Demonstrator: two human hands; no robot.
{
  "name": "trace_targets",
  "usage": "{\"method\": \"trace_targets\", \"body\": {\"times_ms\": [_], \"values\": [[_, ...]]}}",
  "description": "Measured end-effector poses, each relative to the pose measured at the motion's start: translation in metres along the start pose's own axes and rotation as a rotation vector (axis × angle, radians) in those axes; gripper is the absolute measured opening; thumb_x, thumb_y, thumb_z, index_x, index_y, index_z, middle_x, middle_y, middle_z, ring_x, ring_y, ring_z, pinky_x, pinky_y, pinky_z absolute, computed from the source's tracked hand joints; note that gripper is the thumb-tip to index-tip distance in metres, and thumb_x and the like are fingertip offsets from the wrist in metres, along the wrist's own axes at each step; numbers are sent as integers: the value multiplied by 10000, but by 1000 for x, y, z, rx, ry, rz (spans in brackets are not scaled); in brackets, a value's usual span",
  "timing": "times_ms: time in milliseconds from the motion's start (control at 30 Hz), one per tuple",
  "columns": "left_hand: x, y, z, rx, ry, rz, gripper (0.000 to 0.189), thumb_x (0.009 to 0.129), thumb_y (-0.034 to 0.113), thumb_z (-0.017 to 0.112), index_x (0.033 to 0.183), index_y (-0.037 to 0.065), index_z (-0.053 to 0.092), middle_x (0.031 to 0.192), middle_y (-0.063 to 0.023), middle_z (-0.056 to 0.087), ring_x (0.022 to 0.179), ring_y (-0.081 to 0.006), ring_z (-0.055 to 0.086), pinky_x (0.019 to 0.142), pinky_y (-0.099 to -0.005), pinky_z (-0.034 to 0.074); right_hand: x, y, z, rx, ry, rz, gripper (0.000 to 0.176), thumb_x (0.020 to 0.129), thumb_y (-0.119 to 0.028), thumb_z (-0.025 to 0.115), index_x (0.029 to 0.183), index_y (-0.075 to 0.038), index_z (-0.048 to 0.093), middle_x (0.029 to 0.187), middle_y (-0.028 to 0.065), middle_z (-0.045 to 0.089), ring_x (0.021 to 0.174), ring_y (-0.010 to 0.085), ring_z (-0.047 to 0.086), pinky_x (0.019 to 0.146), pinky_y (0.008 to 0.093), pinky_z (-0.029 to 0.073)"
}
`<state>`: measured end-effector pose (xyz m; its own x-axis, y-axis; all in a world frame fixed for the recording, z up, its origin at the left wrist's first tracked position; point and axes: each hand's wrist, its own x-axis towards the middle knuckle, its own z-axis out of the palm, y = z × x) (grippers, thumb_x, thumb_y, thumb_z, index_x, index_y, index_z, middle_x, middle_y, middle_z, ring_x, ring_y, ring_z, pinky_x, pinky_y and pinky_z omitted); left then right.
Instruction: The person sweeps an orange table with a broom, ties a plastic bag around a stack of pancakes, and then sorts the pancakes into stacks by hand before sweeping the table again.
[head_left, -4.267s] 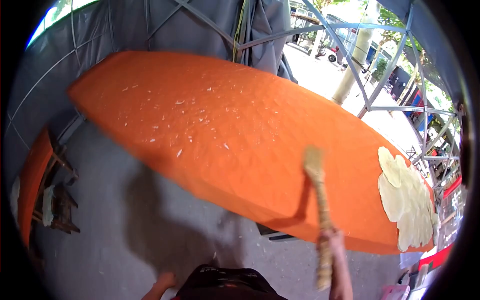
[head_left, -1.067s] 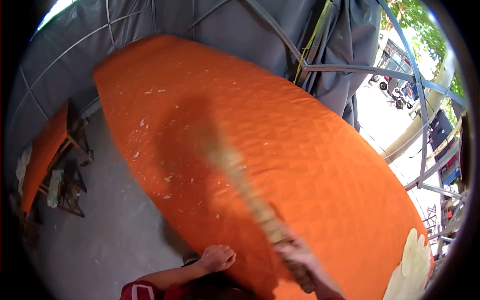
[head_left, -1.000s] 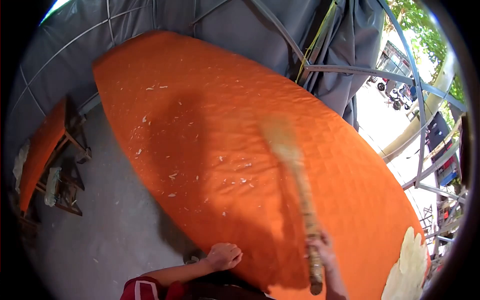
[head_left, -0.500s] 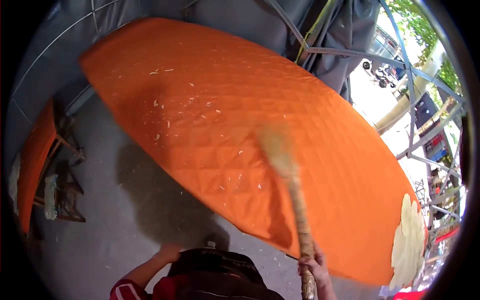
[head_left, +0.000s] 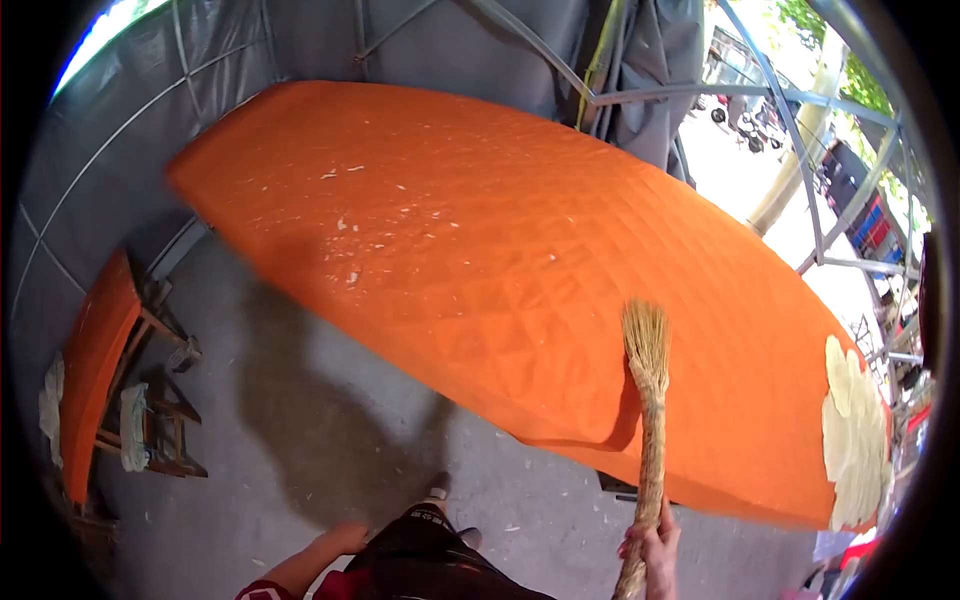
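My right hand (head_left: 656, 548) grips the bound handle of a straw hand broom (head_left: 652, 420), which points away from me. The broom's bristles spread over the near right part of a large table covered in orange quilted cloth (head_left: 500, 230). White scraps (head_left: 345, 225) are scattered over the cloth, mostly on its left half. My left hand (head_left: 345, 538) hangs low beside my leg, away from the table, its fingers mostly hidden. Pale, thin flat pieces (head_left: 855, 440) lie overlapping at the table's right end.
A smaller orange-topped table (head_left: 100, 370) with wooden legs stands to the left, with a whitish bundle (head_left: 133, 427) beside it. Grey sheeting (head_left: 470, 50) and metal poles (head_left: 690, 92) enclose the back. Small white bits dot the grey floor (head_left: 220, 500).
The broom has swung from mid-table toward the right and nearer to me, still in my right hand. My view has shifted, and my feet now show. My left hand stays low.
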<state>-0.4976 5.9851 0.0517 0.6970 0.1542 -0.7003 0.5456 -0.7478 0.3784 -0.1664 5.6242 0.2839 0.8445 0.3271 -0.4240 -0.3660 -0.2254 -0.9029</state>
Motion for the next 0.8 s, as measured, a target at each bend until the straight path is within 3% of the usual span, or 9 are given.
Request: {"method": "trace_targets", "body": {"times_ms": [100, 167, 233, 433, 567, 600, 700, 767, 800], "values": [[8, -27, 14, 103, -54, 61, 249, 734, 212, 543, 934, 66, 571, 884, -181, 586, 828, -360, 557, 698, -442, 445, -23, 22, 67, -41, -219, 60, 680, 641, 56, 494, 1281, -52, 291, 674, 95, 534, 495, 177, 559, 435, 309, 504], [20, -43, 23, 10, -9, 85, 254, 732, 200, 546, 946, 65, 561, 899, -181, 581, 845, -359, 551, 706, -447, 441, -19, 21, 111, -16, -715, 308, 519, 801, -275, 580, 1248, -83, 400, 1078, 151, 539, 906, 240, 552, 861, 391, 405], [21, -36, -11, -41, 26, 151, 262, 731, 198, 543, 957, 65, 549, 905, -182, 578, 860, -363, 546, 718, -452, 435, -5, -6, 142, -13, -747, 199, 574, 686, -51, 529, 1240, -51, 378, 819, 111, 543, 654, 197, 566, 582, 335, 475], [-1, -110, -84, -165, 228, -37, 271, 722, 200, 543, 959, 68, 539, 934, -168, 575, 905, -351, 537, 768, -449, 430, 67, -76, 169, -20, -41, 2, 422, 656, 19, 482, 1076, -15, 456, 621, 56, 481, 420, 156, 501, 372, 284, 463], [-8, -167, -113, -52, 93, -207, 328, 714, 224, 559, 996, 58, 541, 996, -168, 565, 936, -338, 534, 799, -444, 425, 48, -74, 289, -187, -817, 251, 399, 732, -64, 583, 1110, -20, 465, 834, 78, 565, 673, 151, 572, 588, 289, 496], [-6, -180, -125, -16, 56, -245, 347, 712, 232, 563, 1010, 55, 542, 1013, -169, 563, 944, -334, 533, 806, -443, 424, 45, -83, 328, -285, -936, -40, 398, 730, -83, 613, 1100, -20, 478, 905, 80, 572, 749, 154, 570, 639, 290, 487], [-3, -202, -150, -162, 186, -94, 367, 716, 257, 571, 1018, 50, 542, 1008, -171, 564, 950, -330, 531, 798, -444, 428, 92, -62, 324, -220, -923, -72, 337, 728, -75, 623, 1031, 23, 512, 908, 137, 592, 747, 208, 593, 611, 324, 504], [1, -221, -157, -228, 275, -119, 380, 713, 275, 584, 1018, 52, 540, 1000, -168, 566, 947, -327, 532, 785, -433, 438, 103, -89, 299, 78, -387, 135, 280, 696, -29, 563, 958, 52, 510, 703, 130, 568, 550, 206, 584, 458, 322, 501], [2, -232, -161, -224, 305, -126, 383, 710, 275, 588, 1018, 52, 540, 997, -166, 567, 944, -325, 534, 782, -430, 440, 113, -98, 285, 66, -130, 33, 251, 676, -6, 508, 924, 36, 499, 644, 97, 537, 454, 177, 546, 393, 297, 476]]}}
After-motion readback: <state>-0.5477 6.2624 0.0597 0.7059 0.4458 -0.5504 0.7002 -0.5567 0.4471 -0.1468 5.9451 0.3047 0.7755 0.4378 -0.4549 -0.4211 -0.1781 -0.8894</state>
